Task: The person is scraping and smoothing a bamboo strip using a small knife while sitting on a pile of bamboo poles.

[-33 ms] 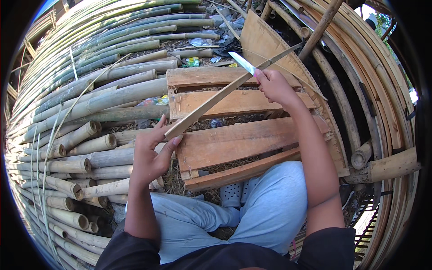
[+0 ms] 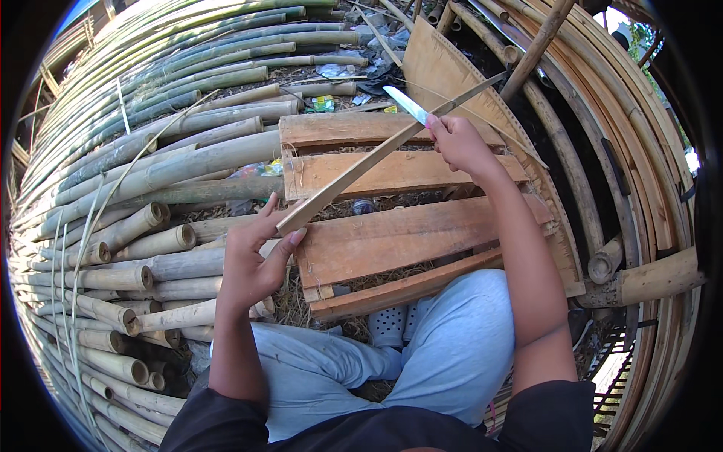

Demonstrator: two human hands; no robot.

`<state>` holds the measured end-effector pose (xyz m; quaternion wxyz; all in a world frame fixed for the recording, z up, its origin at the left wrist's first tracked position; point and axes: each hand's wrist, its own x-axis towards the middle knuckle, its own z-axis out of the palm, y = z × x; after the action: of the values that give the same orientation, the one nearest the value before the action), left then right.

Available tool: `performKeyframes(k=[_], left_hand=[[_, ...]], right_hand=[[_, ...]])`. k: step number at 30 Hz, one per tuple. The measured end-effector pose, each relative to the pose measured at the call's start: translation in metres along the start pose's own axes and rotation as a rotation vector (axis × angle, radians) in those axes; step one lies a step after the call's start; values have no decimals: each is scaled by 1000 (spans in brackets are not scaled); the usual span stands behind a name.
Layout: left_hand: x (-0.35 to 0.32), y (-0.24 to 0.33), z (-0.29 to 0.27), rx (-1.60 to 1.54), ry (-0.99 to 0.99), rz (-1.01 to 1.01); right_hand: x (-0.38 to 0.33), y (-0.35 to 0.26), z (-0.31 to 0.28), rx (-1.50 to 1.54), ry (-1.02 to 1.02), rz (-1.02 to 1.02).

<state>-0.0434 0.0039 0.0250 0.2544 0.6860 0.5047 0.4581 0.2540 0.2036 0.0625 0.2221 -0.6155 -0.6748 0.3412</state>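
A long, narrow bamboo strip [image 2: 354,173] runs slantwise from my left hand [image 2: 254,252] up to the far right, above a slatted wooden pallet. My left hand grips its near end, thumb on one side and fingers beneath. In my right hand [image 2: 461,145] is a knife [image 2: 407,105] with a pinkish handle, mostly covered by my fingers. Its shiny blade points to the far left and crosses the strip, seemingly in contact with it. The strip's far end reaches a slanted wooden pole [image 2: 536,49].
The pallet [image 2: 392,233] lies just beyond my knees. Stacked bamboo poles [image 2: 173,241] fill the left side. A curved tan sheet [image 2: 444,64] stands behind the pallet, and long bamboo lengths [image 2: 640,113] bend along the right. Plastic litter [image 2: 335,70] lies at the back.
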Motion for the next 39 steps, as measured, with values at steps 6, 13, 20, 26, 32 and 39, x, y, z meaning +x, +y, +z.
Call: performKeyframes(k=[6,13,20,26,32,39], left_hand=[[-2,-3,8,-46,74,94],[-4,8,21,-35,145,47],[-2,10,26,-106,334,-92],[0,-1,18,-27,227,117],[0,-8,16,36,228,119],[-1,-4,15,43,239,108]], right_hand=[[7,-11,14,8,23,96],[6,-14,23,307,-36,223],[-8,-36,31,197,-22,179],[5,-11,14,68,91,106],[-2,-12,25,-115,163,42],[-5,-17,27,-41,123,50]])
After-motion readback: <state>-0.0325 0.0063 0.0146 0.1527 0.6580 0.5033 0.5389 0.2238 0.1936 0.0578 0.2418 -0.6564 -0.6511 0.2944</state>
